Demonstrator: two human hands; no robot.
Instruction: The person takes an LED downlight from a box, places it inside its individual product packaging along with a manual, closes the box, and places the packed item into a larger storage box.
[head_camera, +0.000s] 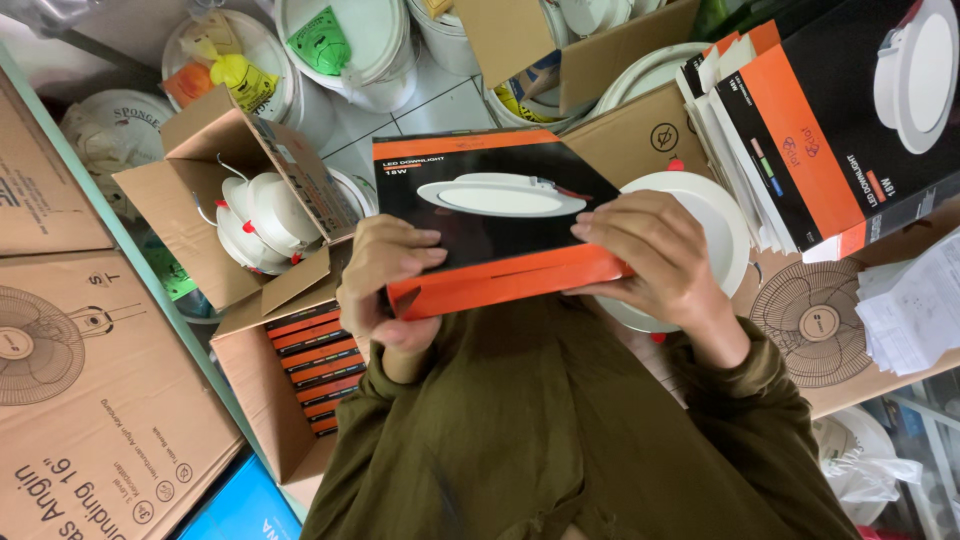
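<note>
Olive sleeves (560, 440) fill the foreground, both arms raised to a flat black and orange box (495, 222) held in front of the chest. Left hand (388, 280) clamps the box's near left corner, fingers curled over the top face. Right hand (655, 255) presses on the right end, fingers flat; its thumb is hidden, probably under the box. Just behind the right hand lies a white round lamp (715, 225). Left of the knees, an open carton (270, 400) holds a row of like boxes on edge.

White tiled floor (440, 105) carries white buckets (350, 45) and open cardboard boxes (200, 160) crowded together.
</note>
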